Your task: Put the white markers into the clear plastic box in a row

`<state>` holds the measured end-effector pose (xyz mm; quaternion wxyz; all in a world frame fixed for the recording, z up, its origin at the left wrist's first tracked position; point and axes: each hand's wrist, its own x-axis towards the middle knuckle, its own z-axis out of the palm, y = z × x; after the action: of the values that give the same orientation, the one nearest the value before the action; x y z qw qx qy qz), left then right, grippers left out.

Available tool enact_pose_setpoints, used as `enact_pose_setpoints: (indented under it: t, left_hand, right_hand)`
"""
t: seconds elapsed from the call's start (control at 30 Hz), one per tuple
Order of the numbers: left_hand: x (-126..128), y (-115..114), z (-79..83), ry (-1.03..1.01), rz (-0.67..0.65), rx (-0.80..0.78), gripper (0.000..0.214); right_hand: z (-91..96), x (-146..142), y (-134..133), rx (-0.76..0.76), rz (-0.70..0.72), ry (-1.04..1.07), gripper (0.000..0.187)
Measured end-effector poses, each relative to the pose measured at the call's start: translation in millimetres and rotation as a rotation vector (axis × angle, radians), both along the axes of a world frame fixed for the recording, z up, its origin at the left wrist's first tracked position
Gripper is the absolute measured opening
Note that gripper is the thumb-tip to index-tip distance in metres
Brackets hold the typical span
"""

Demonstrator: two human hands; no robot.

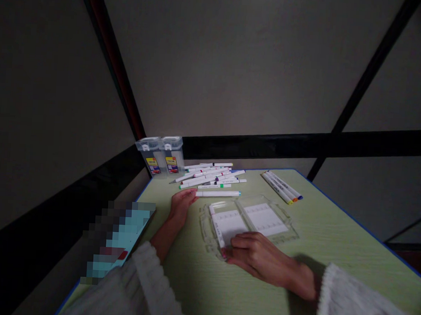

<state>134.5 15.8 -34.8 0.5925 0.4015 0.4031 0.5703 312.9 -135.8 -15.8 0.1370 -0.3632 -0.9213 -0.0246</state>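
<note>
My left hand (180, 206) is closed on one end of a white marker (218, 193) with a light blue tip, held level over the table. A clear plastic case (241, 207) lies opened flat, with white inserts in both halves. Along its left edge rests another white marker (217, 226) with a pinkish-red end. The fingers of my right hand (261, 257) are bent around that marker's near end, at the case's lower left corner. Beyond my left hand lies a loose pile of white markers (209, 175) with coloured ends.
Two upright clear boxes with lids (160, 157) stand at the far left corner. Three white markers (282, 187) lie side by side at the far right. A blurred-out flat item (121, 242) is at the left edge of the greenish table (333, 244). Walls rise behind and left.
</note>
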Motion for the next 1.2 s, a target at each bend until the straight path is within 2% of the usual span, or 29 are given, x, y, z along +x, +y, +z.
enact_pose_setpoints:
  t: [0.43, 0.6, 0.93, 1.2]
  left_hand:
    - [3, -6, 7.3, 0.057, -0.007, 0.012, 0.025]
    - [5, -12, 12.1, 0.019, -0.02, 0.0, 0.025]
    - [14, -33, 22.3, -0.038, -0.184, -0.023, 0.021]
    - [20, -47, 25.1, -0.028, -0.327, -0.073, 0.028]
  right_hand:
    - [3.9, 1, -1, -0.049, -0.008, 0.014, 0.029]
    - [7.6, 0, -3, -0.006, -0.019, 0.05, 0.031]
    - [3.7, 2, -1, 0.056, -0.18, 0.211, 0.028]
    - [-0.4, 5, 2, 0.067, -0.314, 0.379, 0.032]
